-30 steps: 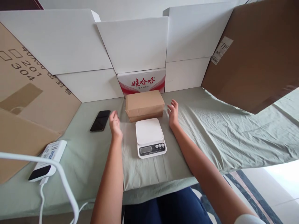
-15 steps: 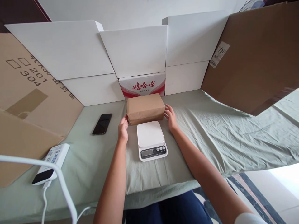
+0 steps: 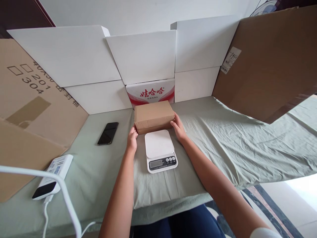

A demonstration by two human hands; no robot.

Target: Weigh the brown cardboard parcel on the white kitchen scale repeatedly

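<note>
The left hand (image 3: 132, 138) and right hand (image 3: 178, 128) clasp the two ends of the brown cardboard box (image 3: 153, 115), pressed between them. The white kitchen scale (image 3: 159, 150) lies just below the hands, and a black phone (image 3: 108, 133) lies off to the left hand's outer side

A plain brown cardboard box (image 3: 154, 115), closed and unmarked on its visible faces, sits just above the centre of the frame on a pale green cloth. It is a low, wide rectangular parcel, lying flat with its long side running left to right and its top tilted slightly toward the camera. Its lower front edge is partly shadowed. A hand presses against each short end, at the lower left and lower right corners.
</note>
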